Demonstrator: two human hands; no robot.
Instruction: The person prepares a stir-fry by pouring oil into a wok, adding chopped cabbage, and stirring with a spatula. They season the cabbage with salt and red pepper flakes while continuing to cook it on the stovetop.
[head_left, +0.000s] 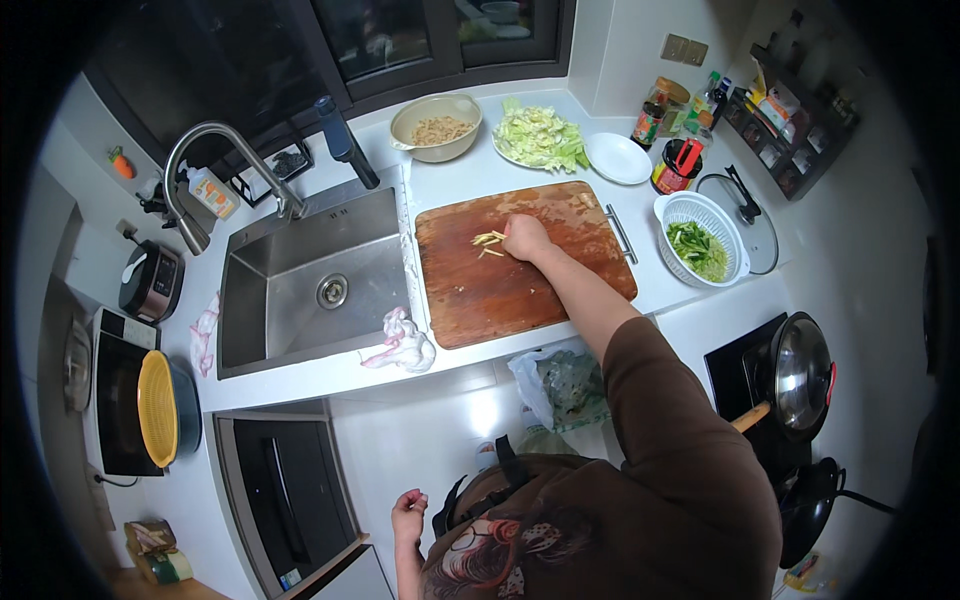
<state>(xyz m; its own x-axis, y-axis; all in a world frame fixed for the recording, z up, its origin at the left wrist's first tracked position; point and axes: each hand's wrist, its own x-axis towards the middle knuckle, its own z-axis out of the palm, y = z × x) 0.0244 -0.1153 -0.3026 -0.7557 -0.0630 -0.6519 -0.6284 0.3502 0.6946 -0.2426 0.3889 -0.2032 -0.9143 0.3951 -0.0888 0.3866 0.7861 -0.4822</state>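
Note:
On the wooden cutting board (480, 300), my right hand (527, 236) is closed around pale yellow strips (489, 239), which look like cut ginger. Some strips stick out to the left of the fist, and a few lie loose just below it. The fingertips are hidden under the hand. Small crumbs dot the board's surface. My left hand (410, 516) hangs low beside my body, away from the counter, with its fingers loosely curled and nothing visible in it.
A steel sink (330, 247) adjoins the board, with a wet cloth (405, 343) on its front edge. Behind stand a beige bowl (436, 129), shredded cabbage (538, 135) and a white plate (618, 158). Rightward are a white colander (703, 238) of greens and a lidded pan (801, 375).

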